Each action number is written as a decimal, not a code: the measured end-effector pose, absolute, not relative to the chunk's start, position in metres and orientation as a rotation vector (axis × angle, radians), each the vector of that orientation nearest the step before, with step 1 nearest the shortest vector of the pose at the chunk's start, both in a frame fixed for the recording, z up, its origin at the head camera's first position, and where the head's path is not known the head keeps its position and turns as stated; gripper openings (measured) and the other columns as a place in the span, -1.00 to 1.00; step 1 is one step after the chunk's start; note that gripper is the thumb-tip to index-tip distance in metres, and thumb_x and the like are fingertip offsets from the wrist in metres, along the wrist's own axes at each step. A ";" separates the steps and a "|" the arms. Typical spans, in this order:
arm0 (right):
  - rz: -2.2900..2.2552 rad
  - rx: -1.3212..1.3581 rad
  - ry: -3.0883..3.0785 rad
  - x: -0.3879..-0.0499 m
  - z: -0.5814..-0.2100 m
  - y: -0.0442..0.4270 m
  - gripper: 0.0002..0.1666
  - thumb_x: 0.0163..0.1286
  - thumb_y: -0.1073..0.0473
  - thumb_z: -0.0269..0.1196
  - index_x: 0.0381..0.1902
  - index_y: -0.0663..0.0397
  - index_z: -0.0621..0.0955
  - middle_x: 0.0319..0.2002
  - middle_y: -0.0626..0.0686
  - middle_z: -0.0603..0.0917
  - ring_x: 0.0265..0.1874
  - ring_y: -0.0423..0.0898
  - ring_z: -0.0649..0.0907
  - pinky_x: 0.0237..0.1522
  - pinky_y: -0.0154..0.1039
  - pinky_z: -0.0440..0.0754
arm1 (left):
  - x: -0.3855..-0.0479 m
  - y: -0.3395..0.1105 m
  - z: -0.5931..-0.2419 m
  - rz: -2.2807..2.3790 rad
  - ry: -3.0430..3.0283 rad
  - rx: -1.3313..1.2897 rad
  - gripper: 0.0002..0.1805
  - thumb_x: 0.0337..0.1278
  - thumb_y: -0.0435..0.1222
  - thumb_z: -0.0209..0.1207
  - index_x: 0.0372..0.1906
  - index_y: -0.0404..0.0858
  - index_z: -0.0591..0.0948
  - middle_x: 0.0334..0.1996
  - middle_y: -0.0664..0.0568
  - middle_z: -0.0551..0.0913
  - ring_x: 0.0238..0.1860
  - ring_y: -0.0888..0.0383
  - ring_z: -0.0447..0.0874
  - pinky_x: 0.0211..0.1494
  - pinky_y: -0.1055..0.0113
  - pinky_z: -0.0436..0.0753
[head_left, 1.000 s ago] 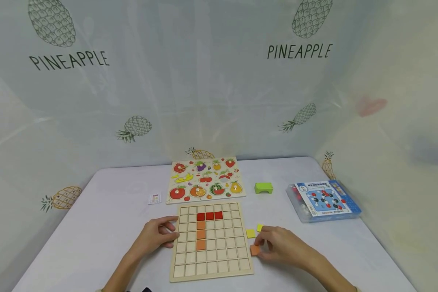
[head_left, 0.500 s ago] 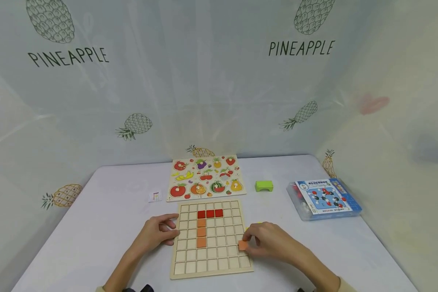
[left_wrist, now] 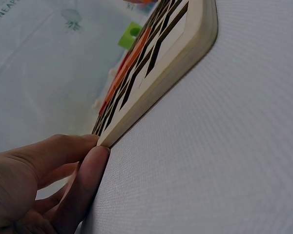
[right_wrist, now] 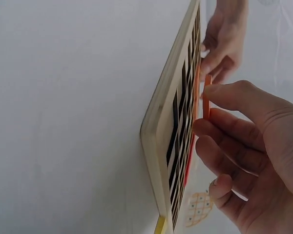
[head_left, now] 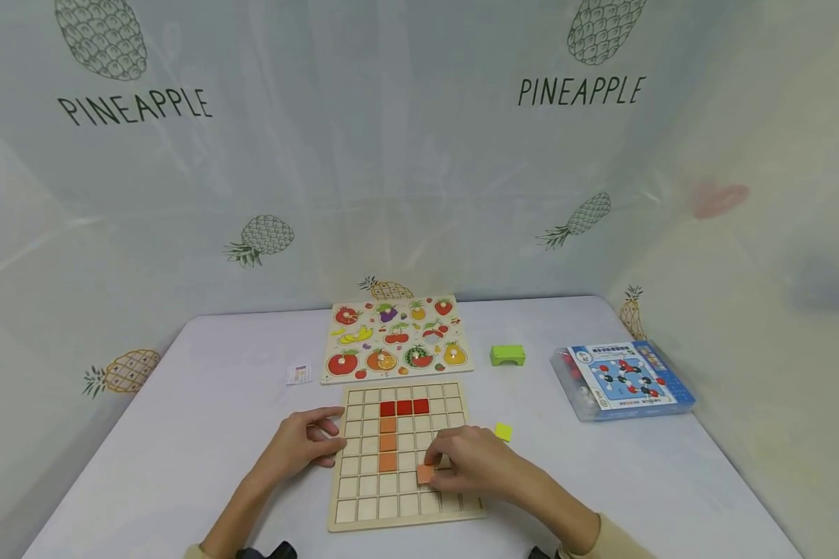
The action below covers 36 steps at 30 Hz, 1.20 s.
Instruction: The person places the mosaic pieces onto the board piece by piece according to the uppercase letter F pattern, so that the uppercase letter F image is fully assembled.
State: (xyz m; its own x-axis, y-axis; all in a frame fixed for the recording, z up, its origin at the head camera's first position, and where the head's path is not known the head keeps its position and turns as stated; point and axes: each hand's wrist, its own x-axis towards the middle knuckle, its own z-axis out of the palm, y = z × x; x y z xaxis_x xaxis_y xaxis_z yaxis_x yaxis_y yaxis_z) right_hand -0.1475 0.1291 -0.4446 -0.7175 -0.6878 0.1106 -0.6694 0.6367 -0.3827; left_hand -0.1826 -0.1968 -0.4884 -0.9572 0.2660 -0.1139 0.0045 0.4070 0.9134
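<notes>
A pale wooden grid board lies on the table. In it, three red tiles form a row, and three orange tiles run down from the row's left end. Between thumb and fingers, my right hand pinches another orange tile, which the right wrist view shows tilted on edge just above the board, over its lower middle cells. My left hand touches the board's left edge with thumb and index finger, the other fingers loosely bent beneath.
Right of the board lies a yellow tile. Behind the board are a fruit puzzle and a small white card. A green arch block and a boxed molecule set stand at the back right.
My right hand has brought the orange tile leftward from the table beside the board to over its cells. My left hand has stayed at the board's edge.
</notes>
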 end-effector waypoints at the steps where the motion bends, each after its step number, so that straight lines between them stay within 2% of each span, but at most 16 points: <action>1: -0.623 -1.177 2.804 -0.147 -0.445 0.126 -0.86 0.20 0.02 0.39 -0.29 -0.14 0.73 -0.35 -0.26 0.69 -0.46 -0.44 0.50 -0.39 -0.58 0.52 | -0.183 -0.197 -0.489 1.575 2.421 0.249 -0.32 0.02 -0.31 0.42 0.28 -0.39 0.47 -0.24 -0.15 0.59 -0.48 0.13 0.72 -0.42 0.27 0.82; 12: -0.587 -1.287 2.800 -0.144 -0.452 0.098 -0.87 0.19 0.03 0.38 -0.28 -0.20 0.73 -0.33 -0.30 0.68 -0.40 -0.47 0.53 -0.32 -0.62 0.53 | -0.182 -0.199 -0.489 1.591 2.403 0.272 -0.32 0.03 -0.31 0.41 0.29 -0.41 0.46 -0.23 -0.17 0.59 -0.48 0.13 0.73 -0.41 0.27 0.82; 20: -0.482 -1.318 2.860 -0.144 -0.453 0.085 -0.86 0.19 -0.03 0.39 -0.30 -0.22 0.72 -0.38 -0.30 0.65 -0.50 -0.49 0.43 -0.51 -0.69 0.35 | -0.182 -0.199 -0.490 1.582 2.417 0.278 -0.33 0.04 -0.31 0.41 0.28 -0.40 0.47 -0.24 -0.16 0.60 -0.50 0.13 0.73 -0.42 0.27 0.82; 36: -0.467 -1.268 2.873 -0.144 -0.452 0.075 -0.86 0.20 -0.04 0.40 -0.30 -0.20 0.73 -0.45 -0.30 0.58 -0.52 -0.47 0.41 -0.51 -0.65 0.37 | -0.183 -0.197 -0.489 1.578 2.425 0.262 -0.32 0.02 -0.31 0.42 0.28 -0.39 0.47 -0.25 -0.15 0.59 -0.50 0.13 0.72 -0.43 0.27 0.81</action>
